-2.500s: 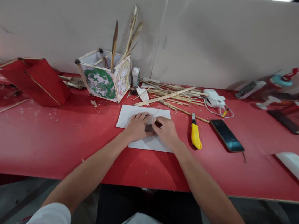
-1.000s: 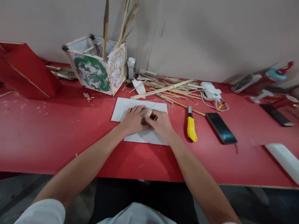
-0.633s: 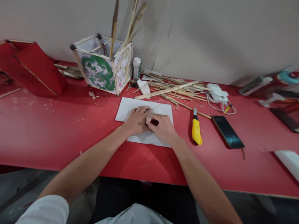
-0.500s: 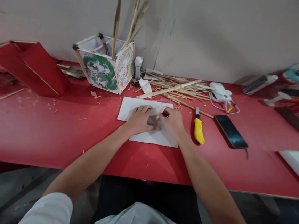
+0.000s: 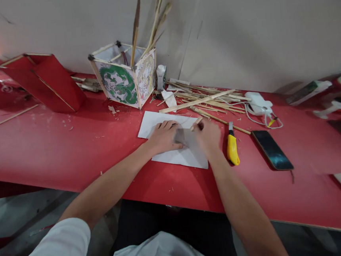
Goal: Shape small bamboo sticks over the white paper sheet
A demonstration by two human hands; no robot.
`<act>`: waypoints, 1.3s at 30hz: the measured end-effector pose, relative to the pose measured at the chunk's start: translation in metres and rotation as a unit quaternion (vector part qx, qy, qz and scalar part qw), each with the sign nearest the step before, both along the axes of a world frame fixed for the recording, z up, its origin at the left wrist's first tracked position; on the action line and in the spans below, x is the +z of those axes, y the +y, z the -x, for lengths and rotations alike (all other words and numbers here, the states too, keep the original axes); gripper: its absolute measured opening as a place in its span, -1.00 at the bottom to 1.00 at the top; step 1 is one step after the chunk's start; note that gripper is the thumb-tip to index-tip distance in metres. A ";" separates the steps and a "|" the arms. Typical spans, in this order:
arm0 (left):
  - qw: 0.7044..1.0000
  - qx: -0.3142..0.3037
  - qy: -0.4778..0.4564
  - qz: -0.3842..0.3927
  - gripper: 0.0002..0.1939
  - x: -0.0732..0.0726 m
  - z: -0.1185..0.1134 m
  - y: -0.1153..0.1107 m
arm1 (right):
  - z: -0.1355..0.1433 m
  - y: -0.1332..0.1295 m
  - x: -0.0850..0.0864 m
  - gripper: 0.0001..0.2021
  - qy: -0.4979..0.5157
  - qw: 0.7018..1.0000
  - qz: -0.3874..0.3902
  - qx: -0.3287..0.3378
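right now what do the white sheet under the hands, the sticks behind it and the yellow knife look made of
White sheet: looks like matte paper, thin and flat on the red table. Sticks: pale, splintery strips, probably bamboo or wood. Yellow knife: glossy handle, likely plastic, with a grey metal-looking tip.

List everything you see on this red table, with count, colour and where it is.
white paper sheet: 1, white, centre of the table, under both hands
small strip: 1, pale, at the right fingertips; what it is cannot be told
utility knife: 1, yellow, right of the sheet
phone: 1, black, screen up, right of the knife
charger with cable: 1, white, behind the phone
bamboo sticks: a loose pile, tan, behind the sheet
painted lantern box: 1, white with a green dragon, by the wall, splints standing in it
red frame: 1, red, far left, tilted
table: 1, red
left hand: flat on the sheet
right hand: pinching the strip
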State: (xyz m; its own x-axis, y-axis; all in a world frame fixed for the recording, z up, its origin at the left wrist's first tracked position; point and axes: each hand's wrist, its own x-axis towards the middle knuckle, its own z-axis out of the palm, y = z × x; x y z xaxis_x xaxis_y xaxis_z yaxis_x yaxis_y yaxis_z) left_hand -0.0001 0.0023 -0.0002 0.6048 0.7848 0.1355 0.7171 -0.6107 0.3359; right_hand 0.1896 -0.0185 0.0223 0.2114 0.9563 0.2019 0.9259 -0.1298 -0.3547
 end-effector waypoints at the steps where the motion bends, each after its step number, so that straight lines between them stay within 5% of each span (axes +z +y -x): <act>1: 1.000 0.000 0.001 0.000 -0.13 0.000 -0.001 0.000 | -0.003 0.001 0.002 -0.75 -0.016 1.000 -0.001 -0.016; 8: 1.000 -0.003 0.012 -0.016 -0.33 -0.003 0.001 0.000 | 0.028 -0.018 0.001 -0.87 0.008 0.983 0.043 0.181; 13: 1.000 -0.002 0.005 -0.003 -0.16 0.000 0.000 0.000 | -0.001 0.000 0.002 -0.78 -0.026 0.999 0.018 -0.018; 21: 1.000 -0.002 0.001 0.000 -0.27 0.000 0.000 -0.001 | 0.020 -0.019 0.004 -0.86 -0.039 0.976 0.055 0.205; 26: 1.000 0.001 -0.017 -0.006 -0.12 -0.003 -0.001 0.000 | -0.005 0.005 0.000 -0.86 -0.001 0.993 0.010 0.121; 32: 0.999 -0.009 -0.042 -0.033 -0.16 -0.012 0.000 0.002 | -0.006 -0.003 0.000 -0.91 -0.010 0.967 0.059 0.246; 39: 0.999 0.000 -0.045 -0.024 -0.13 -0.011 -0.001 0.002 | -0.009 0.019 0.003 -0.86 -0.016 0.988 0.014 0.153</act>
State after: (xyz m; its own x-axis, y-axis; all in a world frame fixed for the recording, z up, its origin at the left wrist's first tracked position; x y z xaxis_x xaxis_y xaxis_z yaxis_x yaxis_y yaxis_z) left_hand 0.0006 0.0042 -0.0115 0.5882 0.7764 0.2263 0.6861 -0.6272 0.3686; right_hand 0.1988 0.0001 0.0251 -0.0937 0.9798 0.1767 0.9341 0.1480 -0.3249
